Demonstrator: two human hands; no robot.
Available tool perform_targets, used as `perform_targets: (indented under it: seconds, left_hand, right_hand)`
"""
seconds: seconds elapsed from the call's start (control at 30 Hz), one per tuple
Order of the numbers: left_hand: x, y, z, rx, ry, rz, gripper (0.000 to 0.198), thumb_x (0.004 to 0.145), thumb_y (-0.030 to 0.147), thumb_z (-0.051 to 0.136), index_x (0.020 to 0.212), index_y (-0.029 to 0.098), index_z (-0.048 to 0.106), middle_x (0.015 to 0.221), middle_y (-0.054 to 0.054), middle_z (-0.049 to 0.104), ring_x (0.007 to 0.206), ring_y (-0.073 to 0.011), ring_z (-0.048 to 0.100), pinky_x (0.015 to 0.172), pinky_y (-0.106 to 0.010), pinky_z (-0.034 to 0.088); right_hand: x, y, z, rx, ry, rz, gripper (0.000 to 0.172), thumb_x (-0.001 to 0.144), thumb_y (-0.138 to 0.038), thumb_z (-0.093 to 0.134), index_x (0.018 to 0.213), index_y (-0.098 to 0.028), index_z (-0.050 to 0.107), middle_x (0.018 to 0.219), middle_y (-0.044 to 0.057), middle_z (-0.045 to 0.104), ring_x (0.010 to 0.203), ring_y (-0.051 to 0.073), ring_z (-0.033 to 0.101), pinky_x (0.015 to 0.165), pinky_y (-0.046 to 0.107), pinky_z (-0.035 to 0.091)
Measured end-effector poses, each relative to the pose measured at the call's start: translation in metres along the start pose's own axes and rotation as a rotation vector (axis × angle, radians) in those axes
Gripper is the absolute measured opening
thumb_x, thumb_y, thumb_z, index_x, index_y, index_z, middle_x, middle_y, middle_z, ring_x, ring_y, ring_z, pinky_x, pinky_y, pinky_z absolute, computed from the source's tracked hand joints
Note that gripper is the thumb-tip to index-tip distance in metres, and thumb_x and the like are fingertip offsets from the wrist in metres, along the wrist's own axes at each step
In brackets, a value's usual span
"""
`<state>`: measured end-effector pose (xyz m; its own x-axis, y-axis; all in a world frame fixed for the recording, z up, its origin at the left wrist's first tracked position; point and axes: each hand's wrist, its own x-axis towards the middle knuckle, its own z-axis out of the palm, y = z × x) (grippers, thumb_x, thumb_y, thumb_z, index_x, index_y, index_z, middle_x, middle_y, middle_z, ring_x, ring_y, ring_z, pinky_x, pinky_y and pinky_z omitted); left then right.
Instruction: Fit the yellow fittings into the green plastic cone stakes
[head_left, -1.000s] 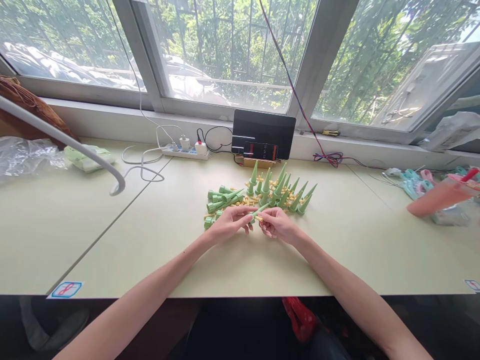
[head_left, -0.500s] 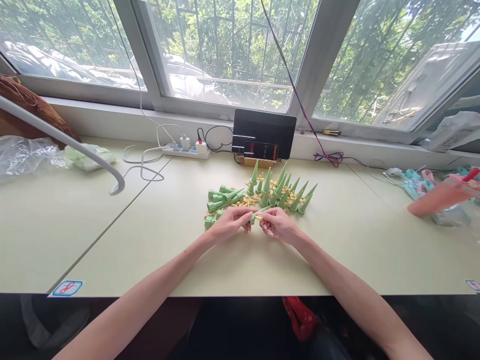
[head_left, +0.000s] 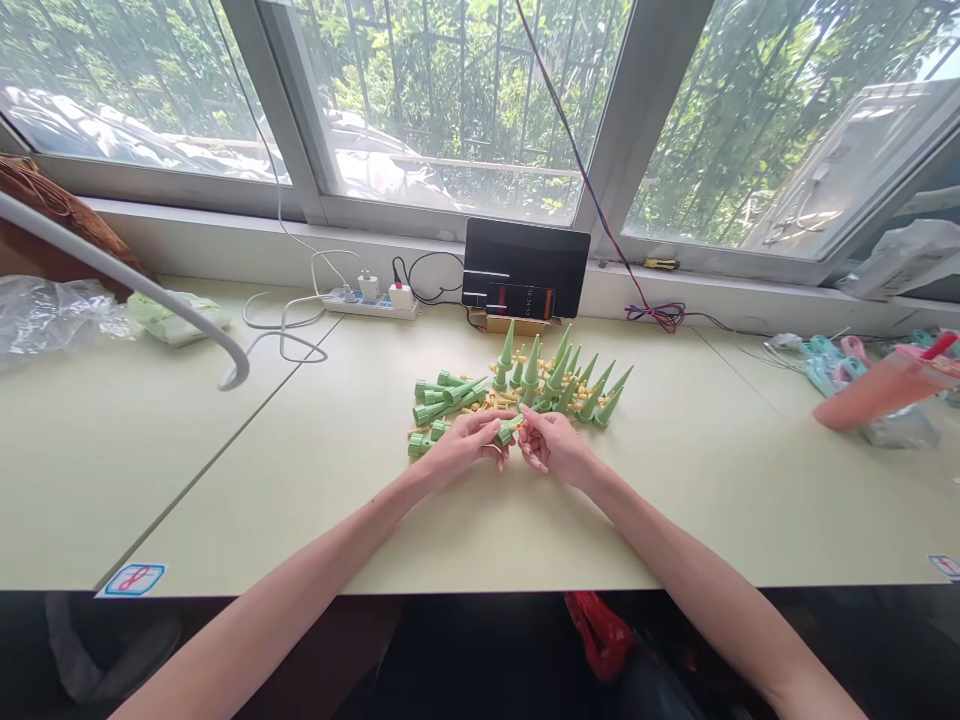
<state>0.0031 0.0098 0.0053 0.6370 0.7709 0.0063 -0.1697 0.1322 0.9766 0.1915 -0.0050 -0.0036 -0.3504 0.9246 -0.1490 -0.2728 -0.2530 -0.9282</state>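
Note:
My left hand (head_left: 461, 445) pinches a green cone-shaped plastic spike (head_left: 510, 429) at its wide end. My right hand (head_left: 553, 448) meets it from the right, fingers pinched on a small yellow piece at the spike's mouth. Behind my hands several green spikes (head_left: 570, 385) stand upright on the pale table (head_left: 300, 480). More green spikes (head_left: 442, 395) lie flat to the left of them. Small yellow pieces (head_left: 499, 402) are scattered between the two groups.
A dark tablet (head_left: 525, 262) with a phone (head_left: 520, 300) leaning on it stands at the window sill. A power strip (head_left: 371, 300) with white cables lies to the left. A white curved tube (head_left: 135, 290) crosses the left side. A pink cup (head_left: 877, 390) lies at the right.
The green spike between my hands has turned; it lay long and slanted before, and now its wide end faces up between my fingertips. Both hands stay close together.

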Motion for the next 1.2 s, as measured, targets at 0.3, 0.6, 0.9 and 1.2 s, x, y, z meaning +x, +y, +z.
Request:
perform_targets:
  seconds: [0.3, 0.6, 0.9, 1.2]
  left_hand:
    - [0.0014, -0.0044, -0.003, -0.089, -0.017, -0.003, 0.041, 0.09, 0.035, 0.061, 0.124, 0.013, 0.063, 0.085, -0.008, 0.062, 0.071, -0.0152, 0.061, 0.064, -0.032, 0.054]
    - [0.0003, -0.0007, -0.001, -0.087, -0.014, -0.014, 0.041, 0.089, 0.036, 0.062, 0.124, 0.014, 0.063, 0.082, -0.006, 0.061, 0.07, -0.0146, 0.061, 0.065, -0.031, 0.054]
    - [-0.0013, 0.002, 0.0004, -0.071, -0.014, -0.019, 0.041, 0.089, 0.037, 0.061, 0.124, 0.015, 0.062, 0.087, -0.006, 0.059, 0.073, -0.0145, 0.061, 0.066, -0.031, 0.054]
    - [-0.003, 0.005, 0.0011, 0.092, -0.074, 0.042, 0.046, 0.091, 0.041, 0.058, 0.13, 0.018, 0.055, 0.099, -0.009, 0.063, 0.079, -0.0157, 0.062, 0.074, -0.033, 0.055]
  right_hand:
    - [-0.0016, -0.0008, 0.003, -0.056, 0.044, -0.019, 0.048, 0.079, -0.055, 0.067, 0.056, -0.013, 0.059, 0.045, -0.001, 0.053, 0.034, 0.008, 0.046, 0.029, 0.018, 0.03]
    - [-0.0009, -0.0008, 0.0021, -0.033, 0.029, -0.019, 0.053, 0.08, -0.06, 0.064, 0.056, -0.012, 0.06, 0.045, -0.001, 0.052, 0.033, 0.008, 0.047, 0.029, 0.019, 0.03]
    - [-0.0017, -0.0015, 0.0038, -0.046, 0.048, -0.025, 0.059, 0.078, -0.066, 0.061, 0.053, -0.013, 0.058, 0.043, 0.0, 0.051, 0.032, 0.009, 0.047, 0.029, 0.019, 0.031]
    - [-0.0015, 0.0013, 0.0048, -0.181, 0.224, -0.185, 0.051, 0.08, -0.061, 0.063, 0.056, -0.016, 0.055, 0.043, -0.002, 0.048, 0.032, 0.009, 0.044, 0.03, 0.022, 0.029]
